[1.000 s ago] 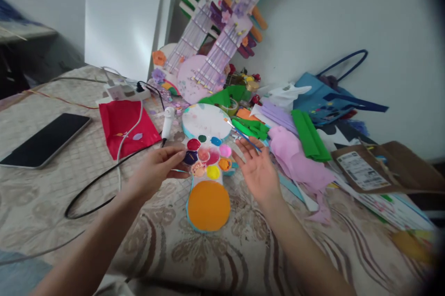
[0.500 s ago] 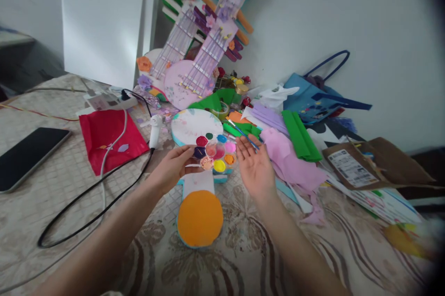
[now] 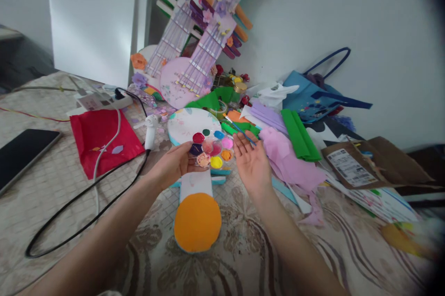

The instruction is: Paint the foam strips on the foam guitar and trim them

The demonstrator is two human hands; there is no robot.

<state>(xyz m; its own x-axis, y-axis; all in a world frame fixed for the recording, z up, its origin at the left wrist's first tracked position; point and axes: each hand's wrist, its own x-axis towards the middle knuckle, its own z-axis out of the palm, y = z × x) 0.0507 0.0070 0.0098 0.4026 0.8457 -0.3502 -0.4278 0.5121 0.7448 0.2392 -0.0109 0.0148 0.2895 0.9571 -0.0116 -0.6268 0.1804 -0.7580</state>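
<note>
My left hand [image 3: 175,164] grips the left edge of a clear paint palette [image 3: 210,147] with several wells of red, purple, pink, yellow, orange and blue paint, held just above the table. My right hand [image 3: 251,161] hovers open, palm up, at the palette's right side, its fingers close to a thin blue paintbrush [image 3: 240,130] lying on green paper. Below the palette lies a craft piece with an orange foam disc [image 3: 197,222] and a white neck [image 3: 195,183]. A white round disc [image 3: 189,124] sits just behind the palette.
A patterned cloth covers the table [image 3: 52,184]. A red cloth [image 3: 100,138], black cable [image 3: 86,212], power strip [image 3: 100,99] and phone [image 3: 21,150] lie to the left. Purple craft guitars [image 3: 194,54] lean on the wall. Green and pink paper [image 3: 295,147], a blue bag [image 3: 313,96] and cardboard [image 3: 375,166] crowd the right.
The view has shifted, so everything sits further left and lower in frame. My left hand has closed more firmly on the palette and my right hand has drawn closer to it.
</note>
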